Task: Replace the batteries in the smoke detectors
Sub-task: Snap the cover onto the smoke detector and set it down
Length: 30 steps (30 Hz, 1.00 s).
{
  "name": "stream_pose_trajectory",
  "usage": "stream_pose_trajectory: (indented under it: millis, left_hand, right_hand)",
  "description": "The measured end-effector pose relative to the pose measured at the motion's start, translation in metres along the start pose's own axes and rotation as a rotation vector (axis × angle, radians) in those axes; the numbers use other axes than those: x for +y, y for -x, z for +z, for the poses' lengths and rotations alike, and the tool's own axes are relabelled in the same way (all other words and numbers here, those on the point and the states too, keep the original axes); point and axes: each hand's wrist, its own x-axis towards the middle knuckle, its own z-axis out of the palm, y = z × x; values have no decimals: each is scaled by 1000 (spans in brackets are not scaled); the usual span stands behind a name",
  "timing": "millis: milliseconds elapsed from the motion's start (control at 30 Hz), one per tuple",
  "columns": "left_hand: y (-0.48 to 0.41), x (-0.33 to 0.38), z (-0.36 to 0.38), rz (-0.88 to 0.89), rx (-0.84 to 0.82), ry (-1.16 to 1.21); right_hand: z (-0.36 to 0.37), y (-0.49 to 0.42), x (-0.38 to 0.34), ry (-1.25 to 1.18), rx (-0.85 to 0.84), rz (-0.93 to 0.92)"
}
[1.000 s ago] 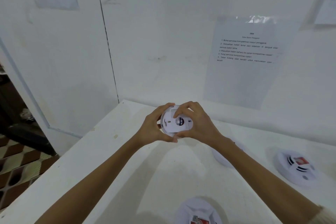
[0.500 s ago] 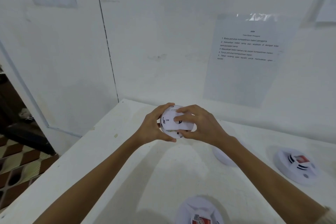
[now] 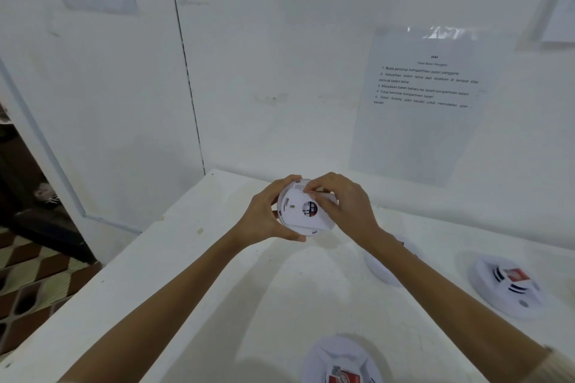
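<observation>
Your left hand grips the round white plastic smoke detector above the white table, your right hand pinches its upper rim: hold the body steady and twist gently.

The round white plastic smoke detector you hold carries a small circular sticker in black, red and white. The white round detector on your right shows black slots and a red label. The white round detector nearest you has a red label too. The flat white table top is plain, and the tiled floor has a brown-and-cream geometric pattern.
</observation>
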Motion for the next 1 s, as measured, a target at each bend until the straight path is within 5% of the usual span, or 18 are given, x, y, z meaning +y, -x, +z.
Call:
stream_pose_trajectory:
  millis: [167,500,767,1000]
  left_hand:
    - [0,-4,-1,1,10,0]
    - [-6,5,-6,62,22,-19]
    - [-7,7,-4,82,-10,-28]
    - [-5,7,-2,77,-15,-50]
  right_hand:
    - [10,10,10,211,61,-244]
    - [6,9,30,275,-188,-407]
    - [-2,6,28,309,-198,-437]
    - [-11,2,26,157,-237,-229]
